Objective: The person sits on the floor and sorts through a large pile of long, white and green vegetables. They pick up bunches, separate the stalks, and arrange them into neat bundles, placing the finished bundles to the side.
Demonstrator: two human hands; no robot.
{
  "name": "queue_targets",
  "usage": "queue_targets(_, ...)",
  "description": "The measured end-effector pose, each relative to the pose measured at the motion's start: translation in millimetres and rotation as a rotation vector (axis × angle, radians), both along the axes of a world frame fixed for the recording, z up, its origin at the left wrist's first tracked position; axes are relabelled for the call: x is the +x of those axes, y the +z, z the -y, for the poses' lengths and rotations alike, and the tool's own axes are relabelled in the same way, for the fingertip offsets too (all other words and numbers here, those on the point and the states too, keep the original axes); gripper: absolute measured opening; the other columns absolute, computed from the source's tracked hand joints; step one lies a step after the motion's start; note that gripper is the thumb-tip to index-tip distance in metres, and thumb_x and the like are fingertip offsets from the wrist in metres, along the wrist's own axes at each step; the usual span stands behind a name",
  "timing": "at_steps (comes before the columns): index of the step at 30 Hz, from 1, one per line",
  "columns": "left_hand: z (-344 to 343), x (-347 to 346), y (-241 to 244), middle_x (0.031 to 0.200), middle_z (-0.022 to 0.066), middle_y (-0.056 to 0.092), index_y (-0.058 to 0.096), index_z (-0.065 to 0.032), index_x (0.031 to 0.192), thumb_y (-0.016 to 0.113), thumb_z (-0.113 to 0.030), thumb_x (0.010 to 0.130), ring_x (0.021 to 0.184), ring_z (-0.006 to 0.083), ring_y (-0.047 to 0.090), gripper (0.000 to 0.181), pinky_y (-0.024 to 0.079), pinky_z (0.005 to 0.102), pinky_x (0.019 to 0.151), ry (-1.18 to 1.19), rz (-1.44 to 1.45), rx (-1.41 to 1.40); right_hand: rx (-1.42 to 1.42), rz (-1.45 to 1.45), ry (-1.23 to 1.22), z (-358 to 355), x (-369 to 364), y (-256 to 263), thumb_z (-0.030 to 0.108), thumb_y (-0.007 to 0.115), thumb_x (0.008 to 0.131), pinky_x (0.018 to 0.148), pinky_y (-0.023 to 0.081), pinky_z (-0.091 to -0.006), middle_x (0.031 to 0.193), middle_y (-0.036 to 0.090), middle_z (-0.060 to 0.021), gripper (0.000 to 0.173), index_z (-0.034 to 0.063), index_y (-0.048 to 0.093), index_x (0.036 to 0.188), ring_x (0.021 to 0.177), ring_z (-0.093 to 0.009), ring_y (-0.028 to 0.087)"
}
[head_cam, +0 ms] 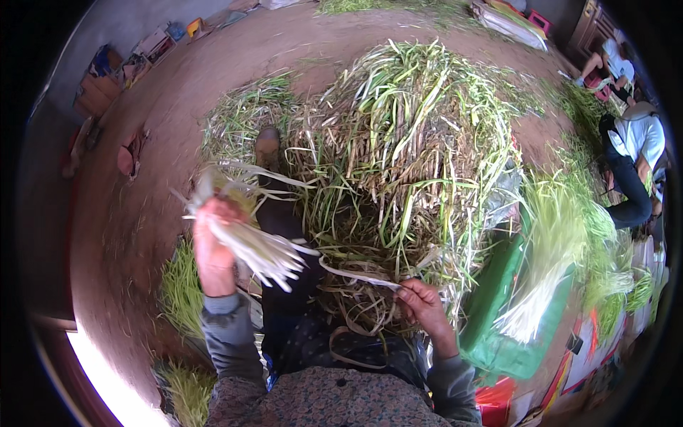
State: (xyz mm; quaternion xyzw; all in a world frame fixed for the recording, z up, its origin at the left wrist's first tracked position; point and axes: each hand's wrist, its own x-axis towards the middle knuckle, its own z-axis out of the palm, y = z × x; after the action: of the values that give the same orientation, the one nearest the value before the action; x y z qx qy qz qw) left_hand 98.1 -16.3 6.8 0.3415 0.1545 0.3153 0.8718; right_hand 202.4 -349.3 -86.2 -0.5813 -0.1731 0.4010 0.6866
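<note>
My left hand [217, 235], blurred, grips a bundle of pale stalks [261, 251] whose cut ends point to the lower right. Over my lap, my right hand [421, 304] pinches the end of one long, pale leaf strip [360, 276] between thumb and fingers. The strip's far end lies close to the bundle's ends; whether they touch I cannot tell. In front of my knees rises a large heap of long-leaved stalks [405, 139], green on top and brown and dry lower down. Loose peeled strips [363, 315] lie in my lap.
Right of me, a green wrapped block [491, 299] bears a bunch of white-stemmed greens [549, 256]. More greens [181, 291] lie at my left. Two people [635, 144] sit at the far right. Cardboard boxes [98, 91] stand along the left wall. A pink sandal [127, 157] lies on the floor.
</note>
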Motion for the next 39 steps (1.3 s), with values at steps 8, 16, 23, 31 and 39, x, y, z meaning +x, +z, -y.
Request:
queue_targets(8, 12.5, -12.5, -59.2, 0.061, -0.0028, 0.042, 0.043, 0.0030, 0.116, 0.056, -0.024, 0.079, 0.054, 0.0079, 0.038, 0.047, 0.034, 0.0236, 0.056, 0.123, -0.161, -0.004, 0.030, 0.223, -0.317, 17.0, 33.9, -1.6, 0.023, 0.059, 0.081, 0.071, 0.047, -0.0285, 0.095, 0.059, -0.0094, 0.046, 0.0058, 0.042, 0.119, 0.082, -0.017, 0.057)
queue_targets(16, 51.6, 8.6, -94.5, 0.066, 0.0018, 0.049, 0.045, 0.0002, 0.109, 0.053, -0.020, 0.082, 0.056, 0.0111, 0.043, 0.035, 0.035, 0.0263, 0.057, -0.191, -0.181, -0.310, 0.056, -0.171, -0.815, 38.8, 119.8, -76.3, 0.025, 0.043, 0.089, 0.035, 0.043, -0.0227, 0.075, 0.062, -0.0136, 0.044, 0.0049, 0.026, 0.123, 0.045, -0.015, 0.056)
queue_targets(23, 78.3, -13.3, -95.9, 0.067, 0.0052, 0.055, 0.054, -0.0051, 0.088, 0.055, -0.021, 0.081, 0.056, 0.0155, 0.051, 0.018, 0.044, 0.0327, 0.058, -0.075, -0.454, -0.306, 0.039, 0.242, -1.093, 39.4, 132.2, -75.6, 0.023, 0.047, 0.089, 0.041, 0.037, -0.0182, 0.066, 0.059, -0.0011, 0.014, 0.0100, 0.052, 0.088, 0.051, -0.007, 0.052)
queue_targets(31, 84.1, -15.5, -75.8, 0.065, 0.0027, 0.048, 0.049, -0.0045, 0.097, 0.055, -0.015, 0.080, 0.059, 0.0144, 0.046, 0.022, 0.036, 0.0274, 0.057, -0.278, -0.199, -0.266, -0.261, 0.851, -0.720, 37.4, 96.4, 63.9, 0.005, 0.055, 0.082, 0.048, 0.040, -0.0229, 0.059, 0.051, -0.0034, 0.023, 0.0039, 0.051, 0.104, 0.050, -0.008, 0.045)
queue_targets(39, 114.1, 13.2, -8.4, 0.096, 0.0166, 0.060, 0.054, 0.0038, 0.091, 0.058, -0.008, 0.077, 0.067, 0.0174, 0.057, 0.019, 0.047, 0.0292, 0.066, -0.280, -0.212, 0.135, -0.015, 0.812, -0.171, -75.0, 39.0, 89.2, 0.004, 0.057, 0.079, 0.058, 0.045, -0.0288, 0.069, 0.061, -0.0112, 0.043, 0.0052, 0.044, 0.119, 0.059, -0.017, 0.057)
